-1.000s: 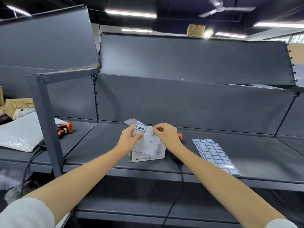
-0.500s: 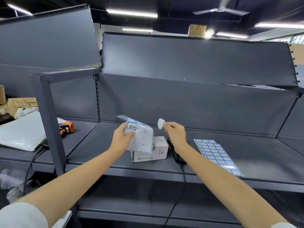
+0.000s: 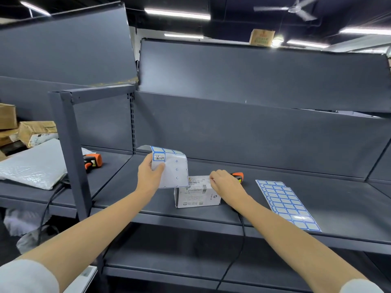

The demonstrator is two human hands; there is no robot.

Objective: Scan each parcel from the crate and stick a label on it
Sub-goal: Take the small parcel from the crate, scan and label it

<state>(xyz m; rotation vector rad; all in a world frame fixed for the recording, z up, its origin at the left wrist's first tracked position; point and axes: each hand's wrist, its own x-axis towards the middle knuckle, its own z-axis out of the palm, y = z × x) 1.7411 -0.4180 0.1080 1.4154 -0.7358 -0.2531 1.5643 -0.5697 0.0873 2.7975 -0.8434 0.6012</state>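
Parcel (image 3: 195,194) first: a small white box printed with barcodes, standing on the dark shelf (image 3: 317,229) close to its front edge, about midway along. My right hand (image 3: 225,185) is down on the parcel's top at its right end, fingers curled with the tips against the surface; whether the small label is under them I cannot tell, since my knuckles hide it. My left hand (image 3: 149,175) is raised just left of the parcel, thumb and fingers pinching a label sheet (image 3: 172,168) that curls over at the top. Most of that sheet is bare backing, with a few blue-bordered labels left along its upper edge, one with dark print on it.

Behind my right hand, touching the shelf, lies an orange and black scanner (image 3: 238,176), mostly hidden, its black cable (image 3: 241,233) running off over the shelf's front edge. Further right, near the front edge, a second sheet of blue-bordered labels (image 3: 285,204) lies flat. Beyond the upright post (image 3: 69,153) on the left, on the neighbouring shelf, another orange scanner (image 3: 93,162) lies beside a grey padded mailer (image 3: 33,166).
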